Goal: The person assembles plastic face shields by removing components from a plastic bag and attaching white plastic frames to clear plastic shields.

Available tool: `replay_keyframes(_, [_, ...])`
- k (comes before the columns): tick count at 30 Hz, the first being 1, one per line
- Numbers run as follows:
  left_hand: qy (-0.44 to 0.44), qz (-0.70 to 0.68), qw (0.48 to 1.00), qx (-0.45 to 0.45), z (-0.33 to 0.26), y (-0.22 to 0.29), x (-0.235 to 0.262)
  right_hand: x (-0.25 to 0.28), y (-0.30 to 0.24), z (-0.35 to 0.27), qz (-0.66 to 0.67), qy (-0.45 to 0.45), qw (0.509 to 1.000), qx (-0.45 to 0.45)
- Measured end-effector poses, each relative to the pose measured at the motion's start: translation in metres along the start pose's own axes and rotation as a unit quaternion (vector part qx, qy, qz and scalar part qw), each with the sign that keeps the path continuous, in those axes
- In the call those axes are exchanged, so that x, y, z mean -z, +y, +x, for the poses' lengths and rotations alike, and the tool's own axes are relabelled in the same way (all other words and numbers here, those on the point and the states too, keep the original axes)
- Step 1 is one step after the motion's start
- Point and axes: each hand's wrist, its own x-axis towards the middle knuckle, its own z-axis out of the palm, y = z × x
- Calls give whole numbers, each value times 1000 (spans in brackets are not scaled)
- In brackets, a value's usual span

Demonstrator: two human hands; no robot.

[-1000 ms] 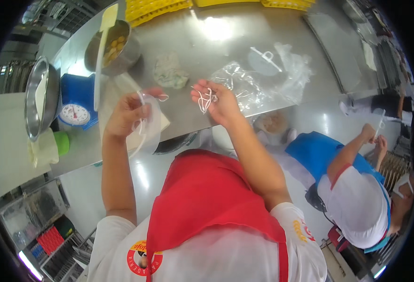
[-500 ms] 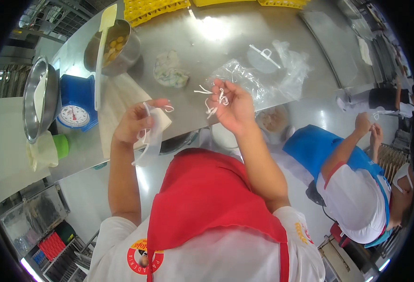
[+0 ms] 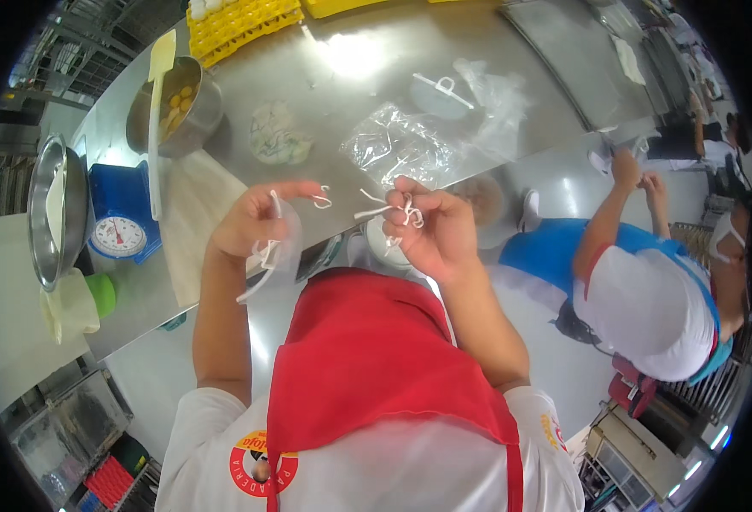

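1. As I look on from beside the tabletop (image 3: pixel 329 107), one clear shield (image 3: pixel 289 252) is pinched in the left hand (image 3: pixel 255 224), near the front edge; probably light, bendy, slick, best taken by its rim.
2. White cords (image 3: pixel 412 211), number unclear: gathered in the right hand's (image 3: pixel 435 226) fingertips; seemingly soft, tangle-prone, best held by loose ends.
3. Second shield (image 3: pixel 442 100), one: on the tabletop, beside crumpled clear plastic (image 3: pixel 397 143).
4. Cloth (image 3: pixel 278 134), one.
5. Farther left: one pot (image 3: pixel 203 101) containing uncounted yolks (image 3: pixel 177 101), one spatula (image 3: pixel 157 94), one blue scale (image 3: pixel 121 189), one steel bowl (image 3: pixel 74 189).

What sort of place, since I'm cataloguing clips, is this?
Probably a commercial kitchen, perhaps a bakery: a metal pot holding egg yolks, a blue dial scale and a yellow egg tray.
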Motion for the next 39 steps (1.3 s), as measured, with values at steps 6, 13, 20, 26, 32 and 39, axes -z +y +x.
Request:
replay_keyframes(6, [-24,79,997,-7,15,1,-31,-13,-6,6,5,55,996,76])
replay_keyframes(13, [-1,46,999,2,-6,-3,-12,26,1,-83,-214,-15,956,-201])
replay_keyframes(20, [-12,47,997,61,-8,-21,2,21,32,-123,-615,179,730,-239])
replay_keyframes(26, [-52,48,995,74,18,-17,-26,62,48,-152,-810,131,562,-110])
replay_keyframes(32, [-97,61,990,80,42,2,-75,77,61,-160,-687,227,689,22])
replay_keyframes(39, [-121,75,985,101,39,-19,-124,111,51,-229,-718,162,675,59])
